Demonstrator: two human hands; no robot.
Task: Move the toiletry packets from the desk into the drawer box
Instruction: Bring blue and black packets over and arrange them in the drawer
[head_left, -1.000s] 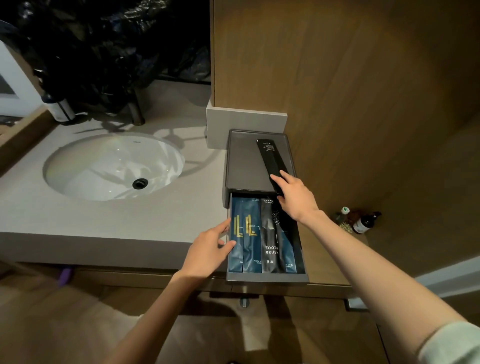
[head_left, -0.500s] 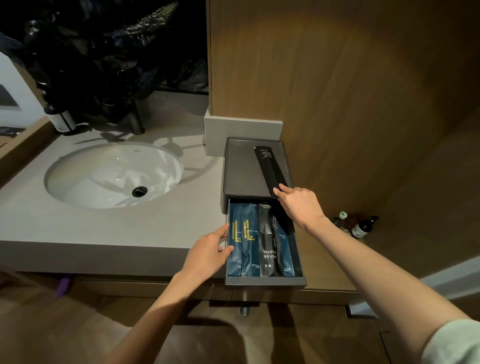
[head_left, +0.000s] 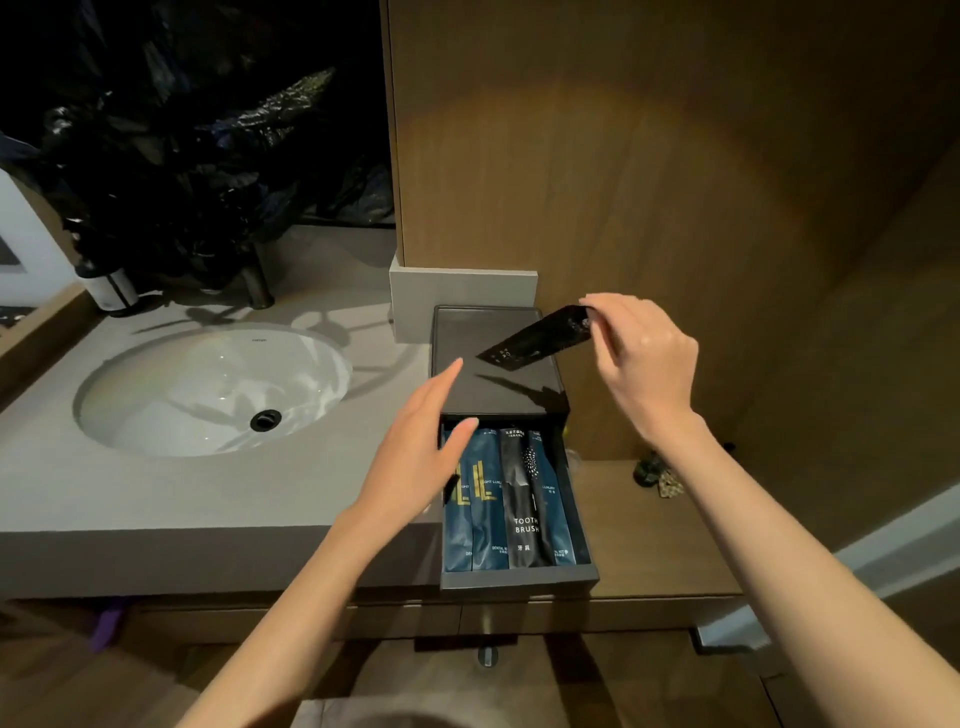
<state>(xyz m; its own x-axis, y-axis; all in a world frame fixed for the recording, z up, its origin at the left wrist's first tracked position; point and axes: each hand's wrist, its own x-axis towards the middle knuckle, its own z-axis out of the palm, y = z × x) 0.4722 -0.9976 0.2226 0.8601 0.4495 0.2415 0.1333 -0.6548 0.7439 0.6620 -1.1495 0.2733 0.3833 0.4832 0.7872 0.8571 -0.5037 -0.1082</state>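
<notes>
The right grip (head_left: 644, 364) pinches the black packet (head_left: 535, 340) by 1 end, long axis slanting down-left above the drawer box (head_left: 467, 332), whose open drawer (head_left: 519, 577) lies toward the person.

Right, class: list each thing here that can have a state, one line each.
Drawer: pulled open, packets lying flat inside.
Black packet: in the air above the box top, tilted.
Right hand: pinches the black packet's upper end.
Left hand: open, fingers straight, over the drawer's left edge.

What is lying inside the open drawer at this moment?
Side by side lie blue packets and a black toothbrush packet; the left hand covers part of the leftmost one.
</notes>
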